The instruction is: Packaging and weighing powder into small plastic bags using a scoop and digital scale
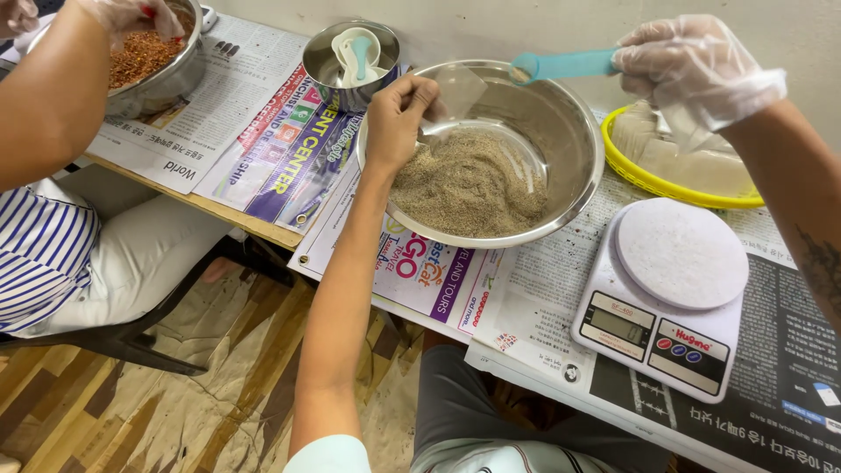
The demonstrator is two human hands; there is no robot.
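Left hand (399, 114), bare, arm stretched forward, grip pinched on clear bag (455, 92) over steel bowl (574, 131) of brown powder (469, 184). Right hand (692, 66), gloved, at two o'clock, grip clamped on teal scoop (561, 64) above the bowl's rim.

Makeshift food-packing table: newspaper-covered tabletop (543, 298), steel spice bowls (561, 131), kitchen scale (666, 307), gloved workers.

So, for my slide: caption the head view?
Left hand holds a bag over a bowl; gloved right hand holds a scoop.

A small clear plastic pouch (457, 96) hangs over the bowl. The white kitchen scale's (666, 307) grey rectangular screen (618, 325) sits front-left. Beside it lies a dark label (692, 347).
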